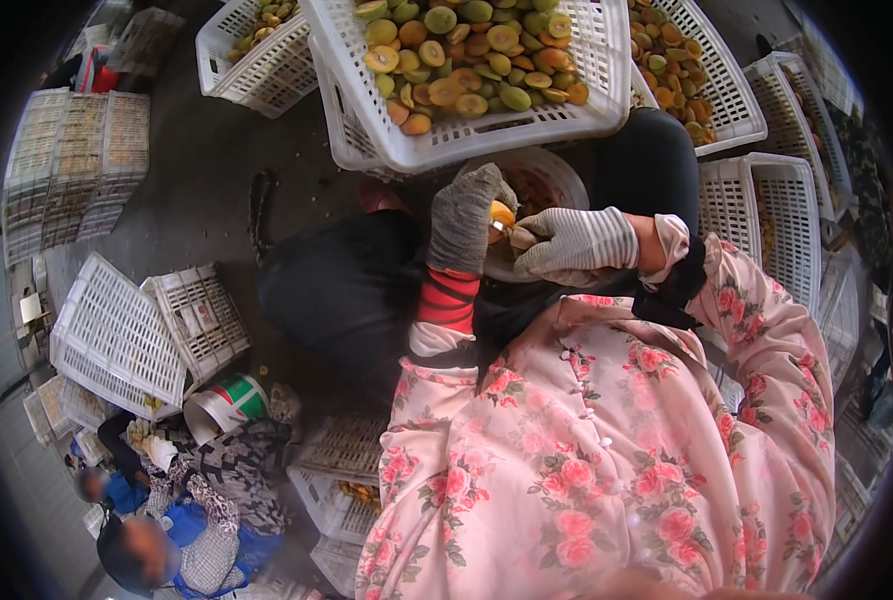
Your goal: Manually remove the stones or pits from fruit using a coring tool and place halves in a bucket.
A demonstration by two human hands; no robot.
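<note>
Here, a small orange fruit point(501, 214) is held up by the left hand point(463, 215), which is closed around it in a grey knitted glove, just above a pale round bowl point(566, 180) resting between the knees. A small tool with a metal tip point(512, 233) is gripped in the closed right hand point(574, 241), which wears a striped work glove, and its tip is pressed against the fruit; whether it is a knife or a pitting tool cannot be told. Much of the work is judged to be done already: the large white crate point(586, 100) directly ahead is heaped with halved fruit, orange and green, cut faces up, and some orange matter appears to lie in the bowl. What is left cannot be counted, though further fruit is seen in the crate to the right point(731, 100) and in another at the upper left point(241, 70). No tabletop is used; the work is done low over a grey concrete floor point(196, 190). Empty white crates point(116, 340) are scattered and stacked all about, a white bucket with a green band point(228, 402) stands at the lower left, and beside it another person point(201, 500) in patterned clothes is crouched among more crates.
</note>
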